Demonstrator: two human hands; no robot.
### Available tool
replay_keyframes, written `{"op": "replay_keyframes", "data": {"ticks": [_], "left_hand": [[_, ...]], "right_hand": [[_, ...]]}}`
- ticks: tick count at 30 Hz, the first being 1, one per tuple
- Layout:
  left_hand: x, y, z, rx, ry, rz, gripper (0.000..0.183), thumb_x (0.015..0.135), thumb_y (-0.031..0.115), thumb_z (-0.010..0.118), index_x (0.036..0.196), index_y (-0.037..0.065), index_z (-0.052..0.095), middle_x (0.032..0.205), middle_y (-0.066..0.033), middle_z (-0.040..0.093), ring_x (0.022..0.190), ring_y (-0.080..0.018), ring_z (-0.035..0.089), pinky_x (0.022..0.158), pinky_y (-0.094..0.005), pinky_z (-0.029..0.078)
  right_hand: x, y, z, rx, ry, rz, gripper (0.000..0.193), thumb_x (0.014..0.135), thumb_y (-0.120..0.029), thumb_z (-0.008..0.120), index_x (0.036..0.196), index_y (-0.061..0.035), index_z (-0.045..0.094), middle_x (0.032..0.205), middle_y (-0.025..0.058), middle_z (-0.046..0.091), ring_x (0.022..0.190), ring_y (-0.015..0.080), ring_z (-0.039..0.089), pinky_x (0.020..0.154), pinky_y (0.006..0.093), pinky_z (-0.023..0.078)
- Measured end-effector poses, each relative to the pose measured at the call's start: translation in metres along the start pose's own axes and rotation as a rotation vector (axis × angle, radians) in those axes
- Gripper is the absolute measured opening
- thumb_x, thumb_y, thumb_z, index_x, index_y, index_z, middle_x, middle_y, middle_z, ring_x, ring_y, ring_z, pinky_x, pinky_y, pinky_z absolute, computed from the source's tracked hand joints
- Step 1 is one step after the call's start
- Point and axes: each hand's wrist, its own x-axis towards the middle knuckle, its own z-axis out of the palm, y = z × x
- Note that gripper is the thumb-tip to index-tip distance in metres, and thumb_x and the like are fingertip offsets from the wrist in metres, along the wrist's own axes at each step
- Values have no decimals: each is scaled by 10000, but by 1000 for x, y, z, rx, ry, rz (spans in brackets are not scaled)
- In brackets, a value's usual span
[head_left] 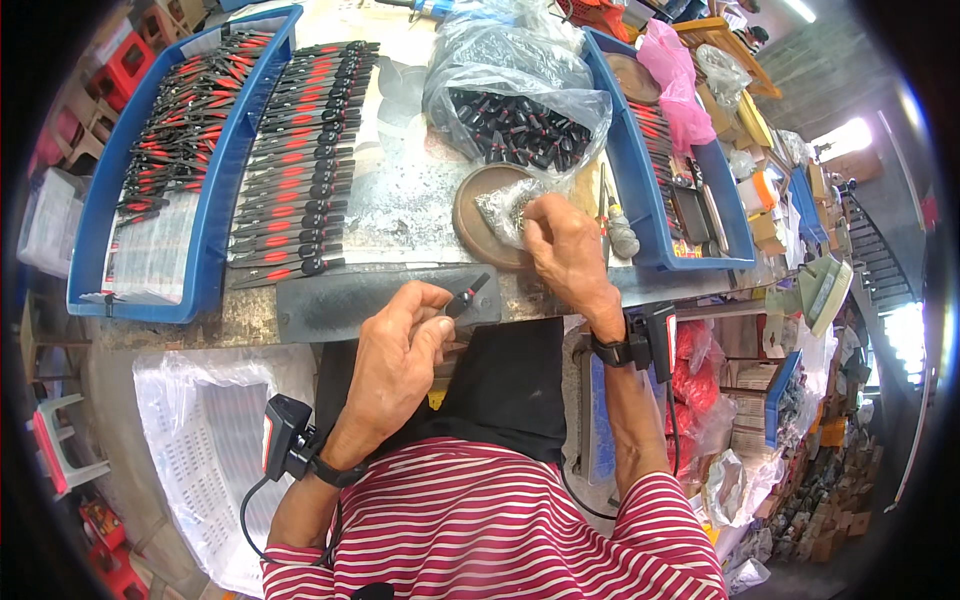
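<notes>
My left hand [395,350] pinches a small black plastic piece [468,296] with a red mark, over the dark metal strip [370,305] at the table's front edge. Over a round brown dish [468,225], my right hand [568,255] has its thumb and fingers drawn together at a small clear bag [503,208] of tiny parts. What those fingertips hold, if anything, is too small to make out. Just behind the dish, a large clear plastic bag [515,75] lies open, full of similar black pieces [520,130].
Left of centre, slim black-and-red tools [300,170] lie in a stacked row. Beyond them, a blue tray [215,240] holds many more. Another blue tray [680,262] stands at right, beside a small bottle [622,235]. A white crate [215,430] sits below the table's left side.
</notes>
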Motion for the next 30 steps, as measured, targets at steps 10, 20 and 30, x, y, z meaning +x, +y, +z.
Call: {"op": "replay_keyframes", "data": {"ticks": [10,20,30], "left_hand": [[6,1,1,-337,-20,-159,194,896,79,518,1056,-28,494,771,-82,612,599,-77,524,511,-200,424],[13,1,2,-271,92,-60,172,899,56,530,1050,-12,485,771,-88,616,595,-74,527,501,-190,421],[6,-3,13,-167,209,-17,144,878,15,522,1010,-36,492,723,-64,604,561,-59,505,504,-207,424]], "right_hand": [[-1,-9,-10,521,-30,358,61,793,7,553,813,25,607,678,2,586,559,24,491,489,190,386],[-1,-24,-14,683,25,338,39,860,-26,581,844,7,593,730,13,614,593,47,534,529,186,422],[-22,-69,-15,845,-177,377,95,869,-94,636,905,-7,620,712,-17,581,594,38,505,531,170,383]]}}
